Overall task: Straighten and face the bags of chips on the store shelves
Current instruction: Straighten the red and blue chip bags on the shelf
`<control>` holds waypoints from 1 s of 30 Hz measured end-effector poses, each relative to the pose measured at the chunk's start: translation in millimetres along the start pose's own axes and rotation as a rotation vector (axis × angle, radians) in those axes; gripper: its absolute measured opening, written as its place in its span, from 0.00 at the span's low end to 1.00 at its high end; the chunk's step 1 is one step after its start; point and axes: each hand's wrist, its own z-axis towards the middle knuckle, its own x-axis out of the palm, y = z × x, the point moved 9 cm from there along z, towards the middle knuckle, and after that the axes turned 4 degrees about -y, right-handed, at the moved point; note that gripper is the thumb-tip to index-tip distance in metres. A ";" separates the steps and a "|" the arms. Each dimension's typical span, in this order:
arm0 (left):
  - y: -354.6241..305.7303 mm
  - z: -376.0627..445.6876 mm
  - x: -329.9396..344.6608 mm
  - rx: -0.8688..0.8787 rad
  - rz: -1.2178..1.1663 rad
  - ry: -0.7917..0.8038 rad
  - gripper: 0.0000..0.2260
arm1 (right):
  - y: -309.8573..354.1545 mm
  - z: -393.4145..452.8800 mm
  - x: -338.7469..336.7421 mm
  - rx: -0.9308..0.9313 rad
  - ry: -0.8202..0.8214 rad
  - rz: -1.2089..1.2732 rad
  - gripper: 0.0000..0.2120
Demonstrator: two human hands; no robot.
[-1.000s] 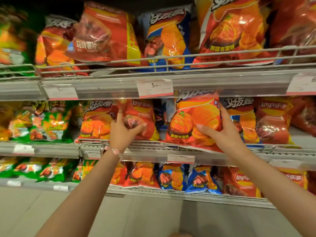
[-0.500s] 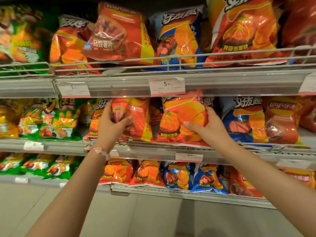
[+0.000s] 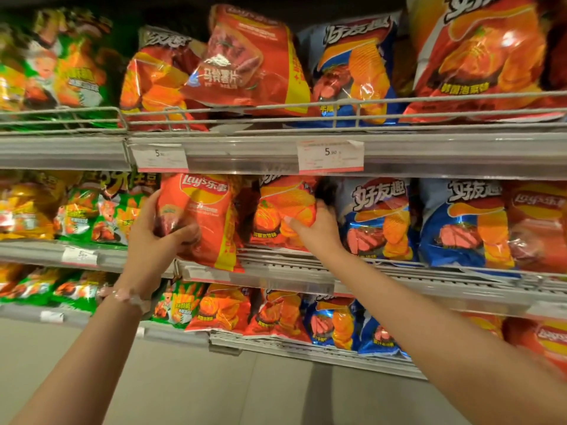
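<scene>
Grey metal store shelves point(image 3: 399, 154) with wire front rails are running across the view in three tiers, above a pale floor. On the middle tier, the left hand point(image 3: 155, 237) is gripping a red Lay's chip bag with a yellow side stripe point(image 3: 205, 216); its thumb is curling across the bag's lower front and the fingers are wrapping round its left edge. The bag is standing upright, logo facing out, its bottom edge hanging just over the shelf lip. A pale beaded bracelet point(image 3: 129, 297) is sitting on that wrist. Just to the right, the right hand point(image 3: 319, 230) is clamping the lower right part of an orange-red ridged-chip bag point(image 3: 283, 210), thumb pressing on the front, the other fingers hidden behind. Further right, two blue ridged-chip bags point(image 3: 460, 222) are standing side by side. White price tags point(image 3: 330, 156) are clipped to the upper shelf edge.
</scene>
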 end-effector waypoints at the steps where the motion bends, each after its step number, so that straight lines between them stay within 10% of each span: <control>1: 1.9 -2.7 1.3 -0.018 -0.024 0.007 0.33 | -2.1 1.0 3.7 0.005 0.009 0.010 0.28; 13: 2.1 -32.2 41.5 -0.059 -0.226 0.132 0.35 | 18.6 -13.1 -9.6 0.020 0.081 0.081 0.33; 19: 3.9 -58.8 88.7 -0.107 -0.328 0.304 0.39 | 38.6 -64.5 -9.7 0.135 0.412 0.370 0.47; 30: -49.5 -118.0 178.3 -0.145 -0.305 0.637 0.49 | 5.7 -73.8 -133.1 0.148 0.200 0.241 0.41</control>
